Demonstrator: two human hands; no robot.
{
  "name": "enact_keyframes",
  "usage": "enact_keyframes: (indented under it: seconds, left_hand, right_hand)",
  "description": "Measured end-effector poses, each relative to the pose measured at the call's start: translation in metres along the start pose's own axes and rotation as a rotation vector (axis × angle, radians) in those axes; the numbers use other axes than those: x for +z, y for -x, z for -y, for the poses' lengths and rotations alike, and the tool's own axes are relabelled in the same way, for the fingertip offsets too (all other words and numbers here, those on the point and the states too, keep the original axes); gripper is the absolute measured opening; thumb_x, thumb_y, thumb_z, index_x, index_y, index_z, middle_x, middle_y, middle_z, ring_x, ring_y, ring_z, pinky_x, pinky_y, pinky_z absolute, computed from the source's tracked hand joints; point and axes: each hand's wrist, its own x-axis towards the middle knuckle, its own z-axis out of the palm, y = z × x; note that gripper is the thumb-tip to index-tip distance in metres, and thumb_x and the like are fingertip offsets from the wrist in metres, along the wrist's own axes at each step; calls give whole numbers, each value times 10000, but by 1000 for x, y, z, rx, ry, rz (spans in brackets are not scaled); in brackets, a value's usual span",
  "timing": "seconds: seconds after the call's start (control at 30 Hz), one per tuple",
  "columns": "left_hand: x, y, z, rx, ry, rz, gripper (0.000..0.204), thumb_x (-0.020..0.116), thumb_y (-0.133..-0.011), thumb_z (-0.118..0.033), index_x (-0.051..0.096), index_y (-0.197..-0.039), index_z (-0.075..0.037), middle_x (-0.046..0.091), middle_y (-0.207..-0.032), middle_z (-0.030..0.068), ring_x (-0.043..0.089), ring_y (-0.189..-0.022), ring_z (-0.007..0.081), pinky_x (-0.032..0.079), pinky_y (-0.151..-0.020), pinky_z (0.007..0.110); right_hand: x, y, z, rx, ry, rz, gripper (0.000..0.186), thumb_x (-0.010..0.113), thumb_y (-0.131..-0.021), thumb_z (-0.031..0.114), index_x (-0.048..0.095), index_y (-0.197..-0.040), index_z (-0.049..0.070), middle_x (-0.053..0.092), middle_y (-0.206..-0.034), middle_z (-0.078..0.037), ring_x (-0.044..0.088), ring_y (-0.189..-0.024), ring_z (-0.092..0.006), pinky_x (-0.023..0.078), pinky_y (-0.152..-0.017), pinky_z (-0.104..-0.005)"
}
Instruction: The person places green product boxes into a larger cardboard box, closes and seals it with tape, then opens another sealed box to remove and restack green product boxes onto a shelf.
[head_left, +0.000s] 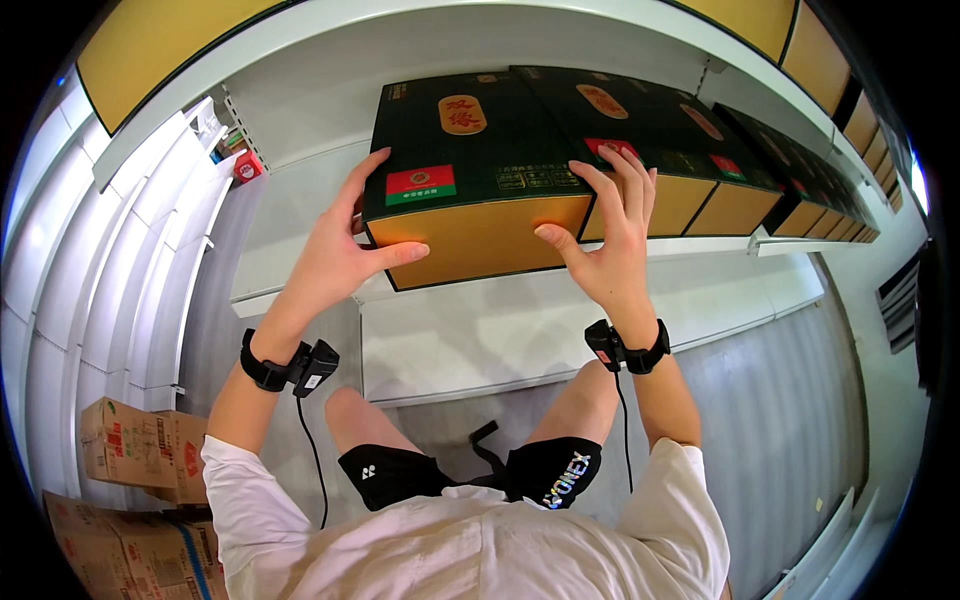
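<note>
A large dark green box (520, 150) with a gold front side and a red and green label lies on the white shelf, at the left end of a row of like boxes. My left hand (345, 230) grips its left front corner, thumb on the gold side and fingers along the left edge. My right hand (612, 225) is at its right front corner, with the thumb against the gold side and the fingers over the top edge, where it meets the neighbouring green box (640, 120). The box's underside is hidden.
More green and gold boxes (800, 175) run along the shelf to the right. Gold boxes (170, 50) sit on the shelf above. A lower white shelf (540, 330) juts out below. Brown cartons (125, 440) are stacked at lower left, near white shelving (110, 270).
</note>
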Motion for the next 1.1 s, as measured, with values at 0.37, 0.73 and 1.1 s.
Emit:
enact_keyframes:
  seconds: [0.37,0.73,1.1]
  left_hand:
    - [-6,-19,13,3,-47,9,972,879,-731,-240,313,-1509,-104,593,-1256,107,606,-1098,209,475,-971,346]
    - [-7,-24,18,-28,-11,8,1011,878,-730,-255,280,-1532,-105,585,-1291,118,596,-1131,229,440,-1021,367]
    - [14,-10,32,93,-3,-217,949,804,-801,-185,228,-1550,-101,353,-1518,182,366,-1402,264,339,-1127,431]
  right_hand:
    - [13,-6,-7,-16,64,-86,594,848,-661,434,672,-1144,138,507,-1179,-123,452,-1154,-355,289,-1081,-611]
    - [15,-4,-24,-39,23,-154,511,839,-708,320,668,-1137,103,568,-1151,-86,494,-1119,-320,344,-1063,-552]
    - [20,-1,-25,-31,56,-162,427,781,-780,276,669,-1153,101,600,-1170,-83,522,-1142,-311,339,-1075,-537]
